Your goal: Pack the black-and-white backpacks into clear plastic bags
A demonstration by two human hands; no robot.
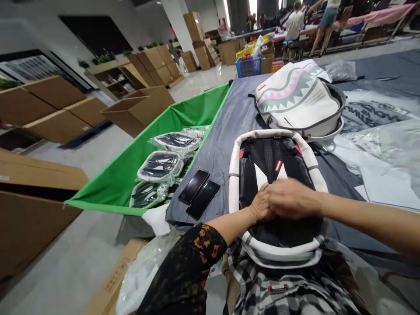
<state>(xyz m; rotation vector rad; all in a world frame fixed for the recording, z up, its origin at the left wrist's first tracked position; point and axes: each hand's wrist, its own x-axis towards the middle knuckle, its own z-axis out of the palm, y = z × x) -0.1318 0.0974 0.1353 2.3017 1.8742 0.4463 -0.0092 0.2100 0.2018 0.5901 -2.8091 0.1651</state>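
Observation:
A backpack (278,245) with white edges and a black back panel lies in front of me, straps facing up. My left hand (261,203) is closed over the middle of that panel, where the black shoulder straps (274,153) run down to it; what its fingers hold is hidden. My right hand (290,199) presses close against the left one. Motion smears it, so its fingers cannot be made out. Just beyond lies a second backpack (298,96), white with a pink and grey zigzag-tooth pattern.
Two phones (198,192) lie on the grey-covered table (219,144) by its left edge. A green fabric bin (108,183) alongside holds several plastic-wrapped backpacks (160,166). Clear plastic bags (390,144) cover the right side. Cardboard boxes (42,109) stand left; people (295,24) are far back.

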